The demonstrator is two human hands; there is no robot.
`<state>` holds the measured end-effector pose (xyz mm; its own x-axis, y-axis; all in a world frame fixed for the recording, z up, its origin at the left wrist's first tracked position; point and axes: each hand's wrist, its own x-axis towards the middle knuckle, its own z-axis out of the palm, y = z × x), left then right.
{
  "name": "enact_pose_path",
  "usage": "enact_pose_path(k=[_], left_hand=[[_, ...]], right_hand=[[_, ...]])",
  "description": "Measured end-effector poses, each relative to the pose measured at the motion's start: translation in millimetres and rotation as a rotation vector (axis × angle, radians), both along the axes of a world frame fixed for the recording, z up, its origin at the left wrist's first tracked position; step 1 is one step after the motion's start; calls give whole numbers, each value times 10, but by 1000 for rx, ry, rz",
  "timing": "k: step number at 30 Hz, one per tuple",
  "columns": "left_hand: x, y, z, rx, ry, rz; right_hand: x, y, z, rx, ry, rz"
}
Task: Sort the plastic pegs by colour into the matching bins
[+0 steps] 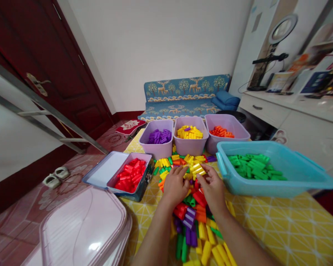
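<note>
Both hands (177, 184) (211, 184) close together over mixed plastic pieces (201, 199), right fingers at a yellow piece, yellow-patterned table (266, 221), blue sofa (183, 96) beyond the table, dark red door (52, 62) left of it.

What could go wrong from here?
1. Colour mix-up: a purple piece sits among the yellow ones in the middle lilac bin and might go unnoticed.
2. Wrong grab: the right hand is at yellow pieces over a mixed-colour pile, so its fingers may pick up or scatter other colours.
</note>
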<state>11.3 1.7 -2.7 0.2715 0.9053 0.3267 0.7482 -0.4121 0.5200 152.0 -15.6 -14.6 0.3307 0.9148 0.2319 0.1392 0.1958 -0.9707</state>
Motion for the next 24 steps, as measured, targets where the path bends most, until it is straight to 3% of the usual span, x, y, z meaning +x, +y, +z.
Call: enact_pose_path(k=[3,9,12,14,18,20,24], left_hand=[[17,-20,20,3,92,-4],[-2,-18,-15,-37,69,159],[-26,3,-52,-35,65,194],[-37,15,-68,-15,52,200],[-37,24,-69,-4,40,247],[-31,18,-57,-18,65,270],[-25,-2,-29,-37,73,279]], right_hand=[[-19,-5,-11,-10,-11,51],[-13,-28,30,-29,52,179],[53,55,242,-145,60,353],[103,164,467,-163,77,388],[164,453,807,129,230,238],[166,580,779,182,131,151],[134,715,408,48,-512,58]])
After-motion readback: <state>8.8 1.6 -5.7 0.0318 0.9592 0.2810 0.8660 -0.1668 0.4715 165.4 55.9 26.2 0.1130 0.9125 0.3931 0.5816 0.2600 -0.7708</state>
